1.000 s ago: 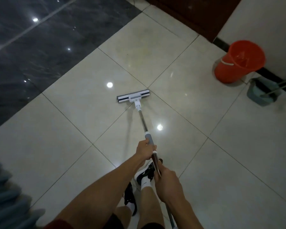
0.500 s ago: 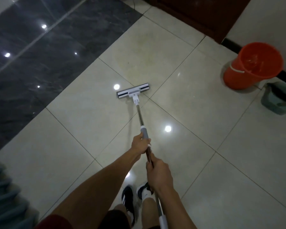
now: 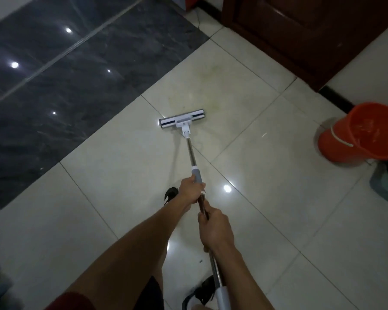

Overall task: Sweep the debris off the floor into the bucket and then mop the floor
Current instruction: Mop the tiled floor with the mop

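A glossy cream tiled floor fills most of the view, bordered on the left by dark grey marble tiles and at the top right by a dark wooden door. An orange bucket stands by the wall at the right edge, a grey-green dustpan just beside it. The flat mop lies head-down on a cream tile, well apart from the bucket. The left hand grips its grey handle sleeve, fingers curled round; the right hand grips the shaft just behind it.
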Available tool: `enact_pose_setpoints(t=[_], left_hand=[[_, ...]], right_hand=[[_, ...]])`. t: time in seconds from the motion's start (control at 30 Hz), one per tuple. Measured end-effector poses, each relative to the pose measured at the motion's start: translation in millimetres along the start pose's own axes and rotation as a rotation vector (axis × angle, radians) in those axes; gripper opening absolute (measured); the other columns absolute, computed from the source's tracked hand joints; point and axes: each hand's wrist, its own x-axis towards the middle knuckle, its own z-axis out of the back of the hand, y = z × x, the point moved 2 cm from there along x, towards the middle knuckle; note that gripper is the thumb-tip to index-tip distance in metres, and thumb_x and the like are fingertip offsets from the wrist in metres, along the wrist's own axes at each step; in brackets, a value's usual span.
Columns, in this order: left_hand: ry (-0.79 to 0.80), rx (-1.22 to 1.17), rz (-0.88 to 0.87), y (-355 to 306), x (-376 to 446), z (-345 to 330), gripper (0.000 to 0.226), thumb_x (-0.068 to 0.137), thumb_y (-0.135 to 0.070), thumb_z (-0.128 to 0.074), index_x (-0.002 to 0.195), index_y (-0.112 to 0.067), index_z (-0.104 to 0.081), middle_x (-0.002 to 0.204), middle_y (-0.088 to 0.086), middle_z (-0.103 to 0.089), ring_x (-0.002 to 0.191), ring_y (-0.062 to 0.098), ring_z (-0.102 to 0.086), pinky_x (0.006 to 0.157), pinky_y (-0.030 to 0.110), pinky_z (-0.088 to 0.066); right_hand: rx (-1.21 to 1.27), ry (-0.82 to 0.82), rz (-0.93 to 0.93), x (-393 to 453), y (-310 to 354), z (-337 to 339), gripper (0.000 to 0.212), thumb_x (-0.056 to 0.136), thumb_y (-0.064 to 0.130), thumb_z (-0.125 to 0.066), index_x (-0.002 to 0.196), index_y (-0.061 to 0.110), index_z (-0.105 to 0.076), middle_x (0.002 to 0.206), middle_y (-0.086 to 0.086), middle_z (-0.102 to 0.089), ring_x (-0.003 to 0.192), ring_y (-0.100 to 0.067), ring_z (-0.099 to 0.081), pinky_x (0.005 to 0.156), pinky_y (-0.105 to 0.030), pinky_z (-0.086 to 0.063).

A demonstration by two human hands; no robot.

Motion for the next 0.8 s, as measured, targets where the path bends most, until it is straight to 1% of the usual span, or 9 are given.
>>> enact_pose_setpoints(t=[0.13,0.23,0.33,0.43,0.47,0.57,0.63,0.7,0.8], left_hand=[[0.015,0.018,-0.005,-66.5,64.0,33.6,0.009,0.093,-0.016,-0.069,0.096,-0.009,-0.065,0.084,0.006,-0.064,0.081,0.024,-0.065,0.066,0.033,-0.052],[0.008,-0.04,0.032,-120.0,108.2,70.5,0.013,0.09,-0.014,-0.072,0.083,-0.019,-0.062,0.086,0.007,-0.067,0.08,0.024,-0.066,0.067,0.033,-0.056],[0.034,-0.072,0.038,-172.2,150.9,100.4,0.007,0.089,-0.014,-0.072,0.093,-0.013,-0.066,0.097,0.014,-0.07,0.081,0.025,-0.066,0.061,0.03,-0.05],[0.05,-0.103,0.022,-217.4,193.6,119.5,0.026,0.09,-0.016,-0.072,0.115,-0.008,-0.068,0.106,0.015,-0.07,0.087,0.026,-0.069,0.072,0.035,-0.057],[0.053,-0.107,0.018,-232.1,206.0,125.8,0.028,0.09,-0.015,-0.072,0.116,-0.009,-0.068,0.105,0.015,-0.07,0.087,0.027,-0.069,0.075,0.036,-0.058],[0.039,-0.127,0.006,-274.7,242.7,146.8,0.01,0.089,-0.014,-0.072,0.096,-0.016,-0.064,0.097,0.013,-0.066,0.081,0.027,-0.066,0.068,0.036,-0.053],[0.028,-0.117,0.005,-300.1,267.1,158.0,0.011,0.089,-0.015,-0.072,0.09,-0.019,-0.062,0.095,0.013,-0.066,0.08,0.027,-0.065,0.067,0.037,-0.049],[0.017,-0.118,0.011,-323.5,288.7,168.1,0.011,0.089,-0.015,-0.072,0.096,-0.017,-0.063,0.095,0.013,-0.066,0.079,0.026,-0.065,0.068,0.036,-0.048],[0.009,-0.116,0.01,-349.5,318.3,176.1,0.024,0.092,-0.017,-0.07,0.114,-0.012,-0.065,0.1,0.013,-0.066,0.081,0.025,-0.064,0.07,0.037,-0.05]], right_hand=[[0.021,0.019,-0.003,65.0,71.5,13.4,0.043,0.103,0.027,-0.043,0.145,0.036,-0.044,0.077,-0.001,-0.065,0.052,-0.016,-0.064,0.042,-0.025,-0.05],[0.055,0.026,-0.05,113.1,135.4,21.5,0.038,0.103,0.03,-0.043,0.14,0.037,-0.049,0.075,-0.003,-0.065,0.054,-0.019,-0.065,0.048,-0.03,-0.056],[0.038,0.017,-0.037,162.6,191.9,29.0,0.042,0.103,0.029,-0.044,0.144,0.04,-0.043,0.076,-0.003,-0.066,0.06,-0.019,-0.066,0.058,-0.035,-0.06],[0.025,0.003,-0.019,212.3,236.8,36.8,0.044,0.103,0.028,-0.045,0.146,0.038,-0.043,0.076,-0.003,-0.065,0.061,-0.021,-0.066,0.06,-0.039,-0.061],[0.025,-0.001,-0.015,227.4,250.2,39.2,0.044,0.103,0.029,-0.046,0.145,0.039,-0.043,0.076,-0.003,-0.065,0.062,-0.022,-0.066,0.06,-0.04,-0.061],[0.02,-0.009,-0.007,271.5,289.7,45.7,0.044,0.102,0.029,-0.046,0.144,0.04,-0.045,0.08,-0.003,-0.066,0.066,-0.025,-0.068,0.064,-0.041,-0.061],[0.026,-0.007,-0.009,299.5,313.6,51.0,0.041,0.101,0.03,-0.046,0.141,0.038,-0.048,0.084,-0.005,-0.068,0.062,-0.025,-0.069,0.058,-0.038,-0.06],[0.036,-0.002,-0.001,326.5,334.3,55.1,0.039,0.101,0.03,-0.046,0.14,0.035,-0.051,0.087,-0.006,-0.068,0.058,-0.026,-0.069,0.054,-0.038,-0.061],[0.024,-0.011,0.011,361.8,354.2,59.5,0.036,0.102,0.03,-0.046,0.137,0.03,-0.054,0.089,-0.005,-0.067,0.055,-0.024,-0.068,0.054,-0.039,-0.062]])
